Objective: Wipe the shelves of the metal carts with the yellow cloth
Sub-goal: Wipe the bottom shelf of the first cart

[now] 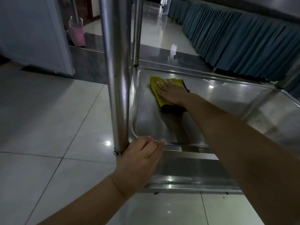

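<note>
no readable text, labels, brands, numbers or signs on any surface in view

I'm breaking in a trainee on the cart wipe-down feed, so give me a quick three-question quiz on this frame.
1. True or false: the yellow cloth lies on the floor tiles.
2. Which hand presses the cloth flat? A) left hand B) right hand C) both
3. Fill in: the left hand rests at the base of the cart's upright ____, at the near corner of the shelf.

Key
1. False: it lies on the shelf, toward its far left corner.
2. B: the right hand lies on it with fingers straight.
3. Post.
</note>
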`<state>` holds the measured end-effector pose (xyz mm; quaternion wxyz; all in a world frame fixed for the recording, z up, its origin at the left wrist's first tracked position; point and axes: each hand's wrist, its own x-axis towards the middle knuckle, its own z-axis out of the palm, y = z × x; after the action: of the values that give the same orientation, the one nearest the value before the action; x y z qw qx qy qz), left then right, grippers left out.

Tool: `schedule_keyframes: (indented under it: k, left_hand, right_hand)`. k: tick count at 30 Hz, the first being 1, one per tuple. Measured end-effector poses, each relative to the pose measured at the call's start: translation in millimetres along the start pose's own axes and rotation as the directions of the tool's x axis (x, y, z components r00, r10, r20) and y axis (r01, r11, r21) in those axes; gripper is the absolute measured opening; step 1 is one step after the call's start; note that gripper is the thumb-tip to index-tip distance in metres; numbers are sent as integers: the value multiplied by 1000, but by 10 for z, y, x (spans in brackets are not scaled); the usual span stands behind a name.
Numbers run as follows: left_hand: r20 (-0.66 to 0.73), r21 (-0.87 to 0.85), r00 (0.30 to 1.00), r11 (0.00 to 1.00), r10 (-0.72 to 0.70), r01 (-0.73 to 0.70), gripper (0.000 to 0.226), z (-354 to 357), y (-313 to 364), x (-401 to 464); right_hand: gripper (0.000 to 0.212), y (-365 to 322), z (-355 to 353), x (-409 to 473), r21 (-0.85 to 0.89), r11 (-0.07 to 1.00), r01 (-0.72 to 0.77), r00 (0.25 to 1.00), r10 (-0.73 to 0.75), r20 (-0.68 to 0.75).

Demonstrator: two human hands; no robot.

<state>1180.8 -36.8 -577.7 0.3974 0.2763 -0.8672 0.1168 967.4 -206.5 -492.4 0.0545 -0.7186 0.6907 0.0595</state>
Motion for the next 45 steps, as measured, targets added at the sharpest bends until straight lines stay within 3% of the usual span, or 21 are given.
schedule_keyframes:
  k: [6, 15, 22, 29, 35, 41, 45]
  left_hand:
    - [-39, 23, 999, 1000, 12, -11, 30, -29, -77, 9]
    - [-18, 65, 1000, 998, 17, -16, 30, -62, -60, -15]
    - [33, 88, 998, 994, -60, 57, 35, -282, 67, -53]
    - [10, 149, 1000, 989, -15, 14, 34, -488, 196, -177]
    - [-35, 107, 999, 994, -20, 23, 28, -437, 114, -181]
    - [-73, 74, 997, 997, -19, 25, 26, -345, 21, -211]
    - [-128, 92, 992, 996, 21, -9, 28, -281, -25, -233]
  right_hand:
    - [54, -239, -21, 72, -18, 998, 52, 999, -53, -14]
    - [54, -551, 112, -488, -77, 964, 255, 966, -258, -30]
    - [56, -617, 174, -1194, -71, 920, 384, 923, -384, 20]
    - [57, -569, 274, -1358, 2, 849, 528, 848, -527, 61]
    - [57, -583, 177, -1036, 57, 872, 486, 873, -487, 22]
    - [54, -624, 59, -325, -56, 923, 380, 925, -380, -1]
    - [56, -707, 14, -16, -8, 967, 255, 967, -255, -31]
